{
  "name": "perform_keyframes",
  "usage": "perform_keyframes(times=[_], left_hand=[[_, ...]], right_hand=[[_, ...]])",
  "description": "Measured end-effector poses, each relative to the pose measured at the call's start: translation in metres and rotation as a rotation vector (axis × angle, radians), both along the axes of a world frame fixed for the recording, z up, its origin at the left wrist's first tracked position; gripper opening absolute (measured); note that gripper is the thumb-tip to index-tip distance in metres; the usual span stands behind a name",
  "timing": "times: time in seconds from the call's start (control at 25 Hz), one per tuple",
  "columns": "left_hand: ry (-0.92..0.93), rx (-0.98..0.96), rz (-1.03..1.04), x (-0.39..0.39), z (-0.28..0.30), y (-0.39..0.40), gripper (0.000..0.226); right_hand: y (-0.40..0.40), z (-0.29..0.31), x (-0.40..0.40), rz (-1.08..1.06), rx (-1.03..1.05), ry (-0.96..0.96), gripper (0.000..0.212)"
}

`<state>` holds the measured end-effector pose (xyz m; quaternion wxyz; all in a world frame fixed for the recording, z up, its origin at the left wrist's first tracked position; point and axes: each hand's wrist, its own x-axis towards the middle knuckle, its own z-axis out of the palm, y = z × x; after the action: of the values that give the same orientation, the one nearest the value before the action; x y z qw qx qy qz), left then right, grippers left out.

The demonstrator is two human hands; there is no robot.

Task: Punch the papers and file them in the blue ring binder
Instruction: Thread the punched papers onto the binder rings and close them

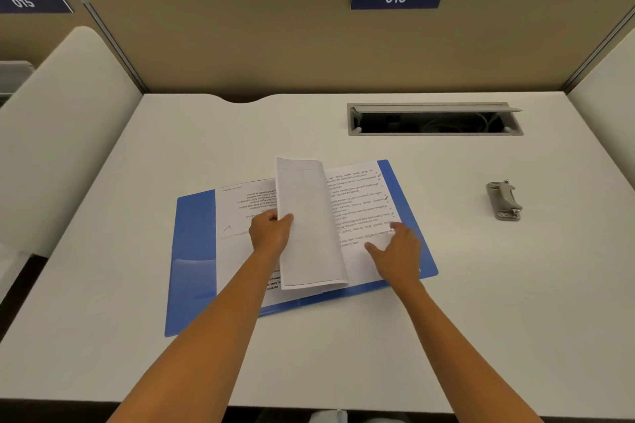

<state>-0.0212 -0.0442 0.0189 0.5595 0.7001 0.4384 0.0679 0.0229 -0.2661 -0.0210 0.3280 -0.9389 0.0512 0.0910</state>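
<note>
The blue ring binder point(194, 251) lies open on the table point(103, 336), spine running away from the person. The left hand point(269, 233) pinches a lifted sheet point(305, 227) over the spine; the right hand point(398, 251) presses flat on the right-hand papers point(360, 203). The punch point(504, 201) sits well off right.

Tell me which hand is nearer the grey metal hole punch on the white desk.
Right. The right hand rests on the printed page of the open blue binder, left of the grey metal hole punch. The left hand, holding the lifted sheet, is farther left.
</note>
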Motion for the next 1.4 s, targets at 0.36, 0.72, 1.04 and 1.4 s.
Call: perform_keyframes(times=[0.36, 0.72, 1.04, 1.4], left_hand=[[0.207, 0.206, 0.186, -0.031, -0.024, 0.058, 0.029], [0.326, 0.293, 0.253, -0.048, -0.031, 0.077, 0.016], [0.428, 0.439, 0.280, -0.037, -0.024, 0.065, 0.048], [-0.149, -0.216, -0.131, 0.005, 0.006, -0.008, 0.028]], right_hand=[[-0.018, -0.010, 0.006, -0.114, -0.391, 0.256, 0.114], [-0.018, -0.006, 0.001, -0.165, -0.399, 0.184, 0.112], [0.002, -0.002, -0.015, -0.113, -0.151, -0.178, 0.064], [0.047, 0.007, -0.049, 0.507, 0.193, -0.425, 0.026]])
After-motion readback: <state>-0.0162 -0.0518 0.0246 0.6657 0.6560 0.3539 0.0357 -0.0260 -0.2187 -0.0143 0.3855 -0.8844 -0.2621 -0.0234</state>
